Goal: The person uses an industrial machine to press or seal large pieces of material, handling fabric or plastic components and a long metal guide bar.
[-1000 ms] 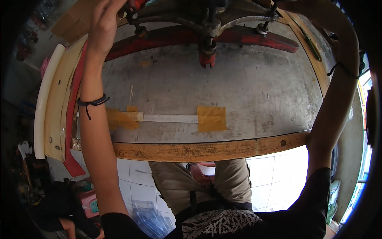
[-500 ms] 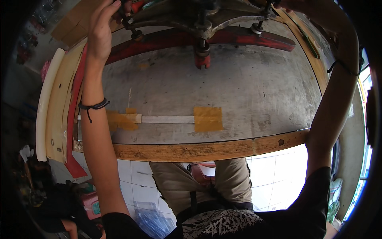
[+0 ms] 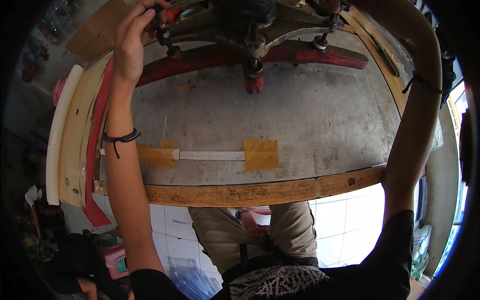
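Observation:
A dark cast-metal frame (image 3: 295, 27) with spreading arms stands at the far side of a worn grey metal tabletop (image 3: 320, 110). Bolts with round feet hang from its arms, above a curved red bar (image 3: 200, 59). At the far left, my left hand (image 3: 131, 52) has its fingers curled about the upper end of the left bolt (image 3: 162, 36). My right hand (image 3: 332, 5), cut by the top edge, has its fingers closed at the top of the right bolt (image 3: 326, 36). A red forked piece (image 3: 254, 85) juts out below the middle bolt.
Yellow-brown tape (image 3: 261, 155) and a white strip (image 3: 212, 155) lie on the near tabletop. A wooden edge (image 3: 240, 195) runs along the front. A green-handled tool (image 3: 387, 57) lies on the right wooden rail. Rolled sheets (image 3: 62, 135) stand at left; a person (image 3: 87, 260) is at lower left.
My right hand has shifted a little left at the right bolt. My left fingers have curled in slightly at the left one. The whole view has tilted a little.

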Action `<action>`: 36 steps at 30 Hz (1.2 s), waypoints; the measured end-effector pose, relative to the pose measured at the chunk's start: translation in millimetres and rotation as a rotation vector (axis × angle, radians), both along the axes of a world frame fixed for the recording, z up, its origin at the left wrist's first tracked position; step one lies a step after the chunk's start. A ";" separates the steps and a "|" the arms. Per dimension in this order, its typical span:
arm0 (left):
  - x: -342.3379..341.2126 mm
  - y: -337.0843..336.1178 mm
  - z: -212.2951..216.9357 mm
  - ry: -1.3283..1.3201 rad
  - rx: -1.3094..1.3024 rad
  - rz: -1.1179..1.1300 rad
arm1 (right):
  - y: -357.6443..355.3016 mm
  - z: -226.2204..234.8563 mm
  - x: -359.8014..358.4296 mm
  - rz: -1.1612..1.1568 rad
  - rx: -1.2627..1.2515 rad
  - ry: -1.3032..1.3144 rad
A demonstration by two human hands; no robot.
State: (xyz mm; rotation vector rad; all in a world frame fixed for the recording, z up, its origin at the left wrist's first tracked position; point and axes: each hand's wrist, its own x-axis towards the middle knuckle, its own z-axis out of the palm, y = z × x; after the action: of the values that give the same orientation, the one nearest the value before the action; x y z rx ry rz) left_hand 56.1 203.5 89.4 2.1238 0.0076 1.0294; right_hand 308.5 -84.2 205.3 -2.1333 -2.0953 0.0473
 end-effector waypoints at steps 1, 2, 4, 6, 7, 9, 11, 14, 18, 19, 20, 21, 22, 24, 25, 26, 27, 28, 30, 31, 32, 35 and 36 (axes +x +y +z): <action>0.2 0.1 0.0 0.004 0.007 -0.001 | 1.3 -0.2 -0.9 -0.053 0.025 0.028; -0.3 0.1 0.1 0.005 0.009 0.003 | 2.9 -1.3 -1.9 -0.102 0.056 0.059; -0.5 0.1 0.2 0.007 0.013 0.011 | 3.1 -5.4 -5.0 -0.208 0.171 0.127; -3.0 2.3 -1.6 0.016 0.000 0.014 | -4.3 -9.3 -46.7 -0.340 0.151 -0.105; -3.5 2.7 -2.1 0.019 -0.005 0.013 | -2.4 -7.3 -55.0 -0.391 0.123 -0.148; -2.7 2.3 -1.5 0.015 -0.012 0.000 | 5.1 1.4 -60.2 -0.481 0.045 -0.162; -1.9 2.3 -1.1 0.011 -0.014 -0.010 | 7.8 5.8 -48.5 -0.454 0.004 -0.122; -2.5 3.7 -2.9 0.009 -0.018 -0.007 | -3.1 1.8 -26.3 -0.266 0.037 -0.070; -1.3 3.9 -3.0 -0.002 -0.024 -0.004 | -1.6 -2.6 -12.2 -0.139 0.091 0.019; -0.7 3.5 -2.7 -0.006 -0.025 -0.007 | -1.1 -2.3 -8.8 -0.130 0.095 0.030; -1.1 4.3 -4.0 -0.005 -0.029 -0.005 | -0.5 0.9 -20.9 -0.228 0.044 0.020; -1.6 4.8 -4.3 -0.006 -0.030 -0.003 | -1.3 8.1 -44.0 -0.325 -0.004 0.009; -2.1 5.4 -4.6 -0.006 -0.031 0.000 | -1.3 8.2 -48.8 -0.353 -0.010 -0.016; -3.1 6.1 -4.4 -0.011 -0.020 -0.002 | -3.9 2.3 -48.1 -0.341 0.025 -0.086; -3.7 6.6 -4.3 -0.013 -0.015 -0.002 | -4.0 -1.6 -40.0 -0.325 0.043 -0.081; -3.4 6.8 -3.9 -0.018 -0.013 -0.006 | -4.8 -5.1 -31.7 -0.310 0.060 -0.077; -2.4 7.0 -3.9 -0.023 -0.014 -0.012 | -2.4 -5.7 -19.9 -0.322 0.053 -0.028; -1.6 7.1 -3.7 -0.028 -0.015 -0.017 | 1.7 -4.3 -8.9 -0.335 0.047 0.022; 0.3 6.3 -3.6 -0.037 -0.035 -0.022 | 19.2 15.3 -0.1 -0.660 -0.043 0.161; 0.8 5.7 -3.1 -0.042 -0.046 -0.023 | 17.2 17.3 -1.3 -0.655 -0.046 0.151; -1.0 5.7 -2.0 -0.041 -0.047 -0.019 | 17.5 18.9 -8.3 -0.645 -0.048 0.142; -4.2 6.0 -2.0 -0.033 -0.059 -0.016 | -3.0 4.9 -38.3 -0.307 0.032 -0.037; -3.4 5.1 -1.6 -0.031 -0.062 -0.021 | 1.3 0.3 -25.0 -0.324 0.034 -0.045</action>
State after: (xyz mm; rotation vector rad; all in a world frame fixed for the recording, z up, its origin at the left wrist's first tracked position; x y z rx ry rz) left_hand 52.7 208.5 87.7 2.0484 0.0025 1.0365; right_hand 283.5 -82.8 205.6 -2.4425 -1.7317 -0.0738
